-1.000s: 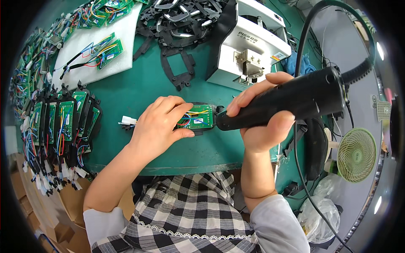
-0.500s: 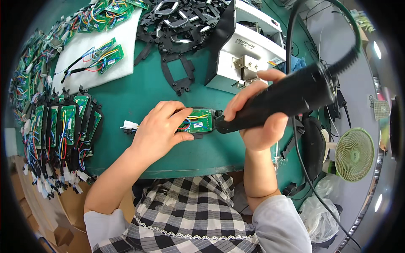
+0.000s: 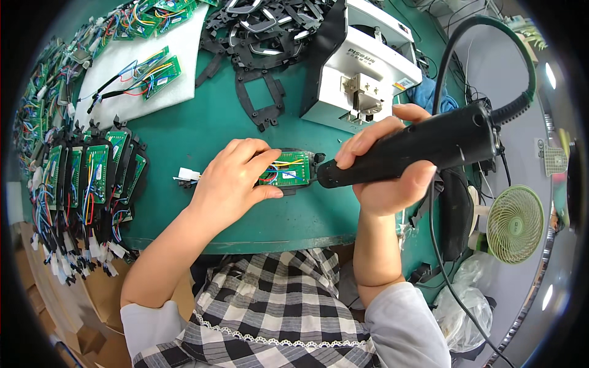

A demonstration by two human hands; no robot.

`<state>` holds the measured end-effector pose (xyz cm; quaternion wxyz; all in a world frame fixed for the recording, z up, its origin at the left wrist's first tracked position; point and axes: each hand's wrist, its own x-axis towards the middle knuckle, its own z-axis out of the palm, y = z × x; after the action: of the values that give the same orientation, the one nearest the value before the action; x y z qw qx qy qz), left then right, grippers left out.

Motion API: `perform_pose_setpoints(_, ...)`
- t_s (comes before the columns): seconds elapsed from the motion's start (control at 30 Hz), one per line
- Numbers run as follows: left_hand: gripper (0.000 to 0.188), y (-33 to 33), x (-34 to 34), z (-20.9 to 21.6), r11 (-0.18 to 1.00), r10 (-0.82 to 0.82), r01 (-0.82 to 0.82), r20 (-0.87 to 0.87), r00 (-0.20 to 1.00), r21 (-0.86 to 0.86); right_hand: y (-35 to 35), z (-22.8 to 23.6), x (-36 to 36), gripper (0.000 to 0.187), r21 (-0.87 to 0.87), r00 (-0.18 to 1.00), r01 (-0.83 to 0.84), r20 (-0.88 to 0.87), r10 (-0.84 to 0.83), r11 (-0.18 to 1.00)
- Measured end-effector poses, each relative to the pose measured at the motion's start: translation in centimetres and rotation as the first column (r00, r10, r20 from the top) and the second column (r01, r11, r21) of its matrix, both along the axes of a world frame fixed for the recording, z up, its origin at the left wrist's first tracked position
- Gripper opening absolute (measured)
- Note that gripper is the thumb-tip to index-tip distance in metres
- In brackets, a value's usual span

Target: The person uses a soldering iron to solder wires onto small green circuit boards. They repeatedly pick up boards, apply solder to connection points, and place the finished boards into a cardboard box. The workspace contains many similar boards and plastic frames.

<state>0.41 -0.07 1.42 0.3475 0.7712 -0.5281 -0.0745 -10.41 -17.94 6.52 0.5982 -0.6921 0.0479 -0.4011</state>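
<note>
My left hand grips a green circuit board with coloured wires, set in a black plastic frame lying flat on the table. Thumb and fingers press its two long sides, and the palm covers its left part. A white connector sticks out to the left of the hand. My right hand is wrapped round a black corded electric screwdriver, held tilted with its nose down at the frame's right end. I cannot tell whether the bit touches a screw.
Stacked framed boards with hanging wires stand at the left. Beyond them a white foam sheet bears loose boards. Black plastic frames lie piled at the back, beside a white machine. A green fan stands right; the screwdriver's cord hangs there.
The screwdriver has shifted slightly right, its rear end swinging lower and its nose drawing back a little from the frame. My left hand stays on the board.
</note>
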Motion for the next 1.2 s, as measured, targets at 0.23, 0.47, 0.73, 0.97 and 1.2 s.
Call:
perform_pose_setpoints(0.23,0.056,0.0,0.0,-0.2,1.0,0.0,0.0,0.005,1.0,0.002,0.6,0.1,0.2,0.082,0.023,0.992,-0.129,0.001,0.129,0.991)
perform_pose_setpoints(0.47,0.059,-0.1,0.1,-0.2,1.0,-0.021,0.021,0.017,1.0,0.003,0.4,-0.1,-0.3,0.084,-0.015,0.992,-0.123,-0.007,0.123,0.992)
perform_pose_setpoints(0.73,0.073,-0.3,-0.8,-0.2,0.998,0.062,-0.062,0.056,0.997,0.009,-4.9,6.5,2.5,0.08,-0.088,0.862,0.441,0.316,-0.395,0.893)
perform_pose_setpoints(0.97,0.062,0.0,-0.6,-0.4,0.994,0.088,-0.098,0.167,0.982,0.049,-5.1,5.9,3.7,0.082,-0.287,0.901,0.421,0.237,-0.362,0.861)
perform_pose_setpoints(1.2,0.041,0.8,-0.6,-0.1,0.996,0.089,-0.085,0.155,0.984,-0.032,-3.3,5.6,2.6,0.08,0.017,0.956,0.258,0.137,-0.258,0.966)
